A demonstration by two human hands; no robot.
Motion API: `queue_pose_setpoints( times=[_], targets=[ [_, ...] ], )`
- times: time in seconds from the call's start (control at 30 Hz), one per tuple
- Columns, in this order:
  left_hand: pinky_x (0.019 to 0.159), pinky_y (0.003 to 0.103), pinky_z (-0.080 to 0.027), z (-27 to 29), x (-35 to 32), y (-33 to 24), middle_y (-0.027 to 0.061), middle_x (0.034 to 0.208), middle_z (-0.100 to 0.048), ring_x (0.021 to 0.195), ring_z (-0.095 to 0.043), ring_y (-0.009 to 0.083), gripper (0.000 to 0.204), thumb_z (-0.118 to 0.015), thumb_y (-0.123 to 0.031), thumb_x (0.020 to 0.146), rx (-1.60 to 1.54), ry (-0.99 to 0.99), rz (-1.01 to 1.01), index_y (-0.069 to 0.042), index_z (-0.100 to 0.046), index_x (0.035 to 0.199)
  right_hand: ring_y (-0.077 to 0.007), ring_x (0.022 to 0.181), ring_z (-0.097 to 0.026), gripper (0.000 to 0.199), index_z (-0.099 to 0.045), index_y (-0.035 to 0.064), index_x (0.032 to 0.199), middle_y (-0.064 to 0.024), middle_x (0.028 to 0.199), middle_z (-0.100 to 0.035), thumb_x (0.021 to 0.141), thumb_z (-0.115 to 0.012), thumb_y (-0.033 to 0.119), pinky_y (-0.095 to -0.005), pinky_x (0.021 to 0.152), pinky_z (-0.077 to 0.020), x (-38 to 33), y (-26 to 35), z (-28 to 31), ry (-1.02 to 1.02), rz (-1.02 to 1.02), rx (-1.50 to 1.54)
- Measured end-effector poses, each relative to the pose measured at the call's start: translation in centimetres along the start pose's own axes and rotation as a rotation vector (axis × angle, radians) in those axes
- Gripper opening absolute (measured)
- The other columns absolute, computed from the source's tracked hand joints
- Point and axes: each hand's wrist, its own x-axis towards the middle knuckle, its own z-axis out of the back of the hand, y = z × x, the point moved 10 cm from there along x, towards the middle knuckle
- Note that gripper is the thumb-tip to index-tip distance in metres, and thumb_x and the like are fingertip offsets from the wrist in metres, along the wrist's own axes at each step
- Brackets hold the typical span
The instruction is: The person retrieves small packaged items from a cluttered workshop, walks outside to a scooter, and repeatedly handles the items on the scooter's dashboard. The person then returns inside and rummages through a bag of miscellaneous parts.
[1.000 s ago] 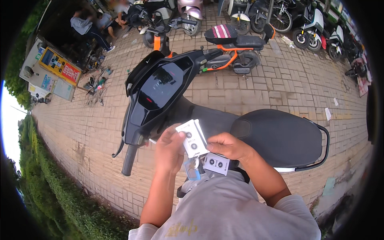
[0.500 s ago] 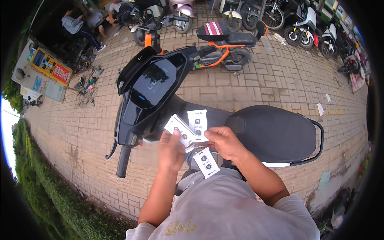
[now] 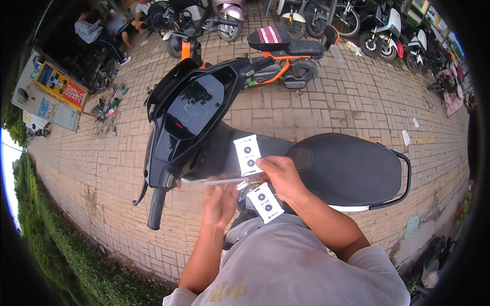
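Observation:
In my right hand [image 3: 282, 176] a white card [image 3: 248, 154] with two dark round symbols is pinched at its lower corner between thumb and fingers. My left hand [image 3: 219, 200] is closed on another white card [image 3: 224, 181], which is turned nearly edge-on and smeared by motion. Below both hands a third white card [image 3: 265, 203] hangs face up, close to my shirt. A small ring joins the cards near the middle, partly hidden. Beyond my hands stands a black scooter whose dashboard screen [image 3: 196, 107] is lit, with a red mark at its lower edge.
The scooter's black seat [image 3: 352, 168] lies to my right, its handlebar grip [image 3: 156, 209] to my left. Across the brick paving stands an orange-framed scooter [image 3: 286, 64]. More scooters are parked behind it. People are near a signboard [image 3: 61, 84] at far left; a hedge [image 3: 56, 245] lines the lower left.
My left hand has turned its card from face up to nearly edge-on. The right-hand card has shifted slightly left and up. The screen's blue marks have given way to red ones.

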Motion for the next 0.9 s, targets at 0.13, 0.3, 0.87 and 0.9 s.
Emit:
queue_pose_setpoints(
  times=[0.13,0.3,0.87,0.9],
  targets=[
    [0.092,0.037,-0.040,-0.4,0.6,-0.3,0.0074,0.107,-0.056,0.108,-0.051,0.0240,0.016,-0.067,-0.005,0.081,0.164,0.045,-0.027,-0.012,-0.055,0.087,-0.0168,0.067,-0.063,0.023,-0.060,-0.0097,0.092,-0.0129,0.079,-0.063,0.089,-0.058,0.013,-0.0285,0.057,-0.0501,1.4,-0.5,-0.6,-0.015,-0.035,-0.008],
    [0.090,0.033,-0.041,1.4,2.3,-1.6,0.0101,0.106,-0.056,0.100,-0.053,0.0206,0.020,-0.062,0.009,0.076,0.350,-0.037,-0.217,-0.008,-0.053,0.084,-0.0238,0.065,-0.064,0.022,-0.058,-0.0112,0.091,-0.0184,0.078,-0.063,0.085,-0.060,0.010,-0.0328,0.057,-0.0509,6.1,-2.0,-1.7,-0.046,-0.204,-0.011],
    [0.091,0.031,-0.043,3.5,6.0,-5.5,0.0100,0.112,-0.051,0.108,-0.052,0.0226,0.032,-0.064,0.015,0.068,0.961,-0.292,-0.688,-0.008,-0.058,0.090,-0.0256,0.074,-0.060,0.015,-0.059,-0.0056,0.092,-0.0183,0.084,-0.062,0.081,-0.054,0.003,-0.0376,0.068,-0.0504,17.5,-3.5,-6.1,0.255,-0.325,0.163],
    [0.091,0.031,-0.043,3.6,6.0,-5.5,0.0100,0.112,-0.051,0.108,-0.052,0.0225,0.032,-0.064,0.015,0.068,0.946,-0.280,-0.694,-0.007,-0.058,0.090,-0.0257,0.074,-0.059,0.015,-0.059,-0.0056,0.092,-0.0182,0.084,-0.062,0.081,-0.054,0.003,-0.0377,0.067,-0.0504,17.5,-3.5,-6.3,0.254,-0.336,0.161]
  ],
)
